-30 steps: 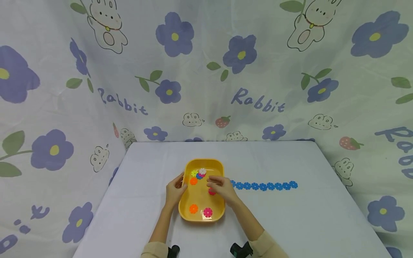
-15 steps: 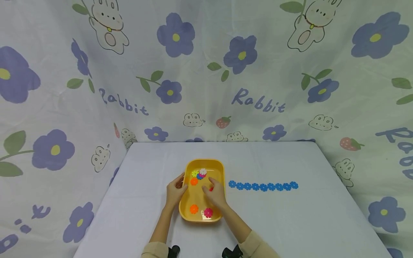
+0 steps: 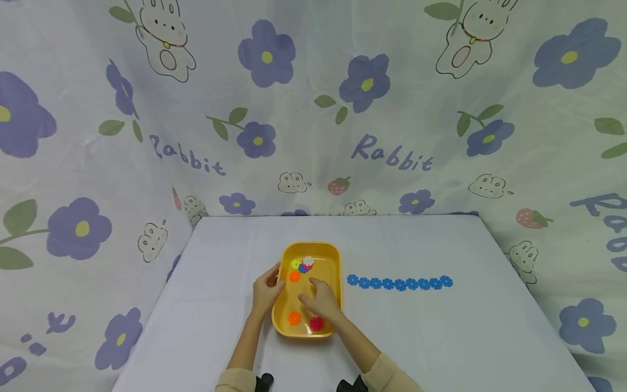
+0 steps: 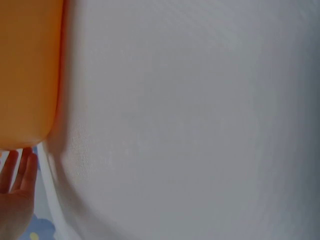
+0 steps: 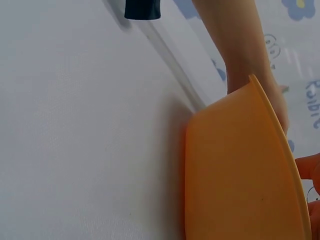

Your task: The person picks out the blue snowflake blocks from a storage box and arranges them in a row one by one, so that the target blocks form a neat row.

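A yellow tray (image 3: 294,247) lies on the white table, with its long sides running away from me. My left hand (image 3: 265,294) grips its left side, thumb at the rim and fingers outside. Over the tray's right half hovers my right hand (image 3: 323,302), thumb and index finger apart, with nothing visible between them. Inside lie small flower-shaped plastic discs: an orange one (image 3: 295,276), another orange disc (image 3: 294,318), a red-pink disc (image 3: 316,324), and a small heap with a yellow disc (image 3: 296,264) and a white disc (image 3: 308,261). The right hand covers part of the tray floor.
Right of the tray, a row of several blue flower discs (image 3: 400,285) stretches across the white table (image 3: 441,337). A cloth (image 3: 313,120) printed with flowers and rabbits hangs behind and at both sides.
My right hand has moved left and toward me over the tray, coming off the side of the blue row. A red disc seen earlier is now hidden from view. The left hand stays put.
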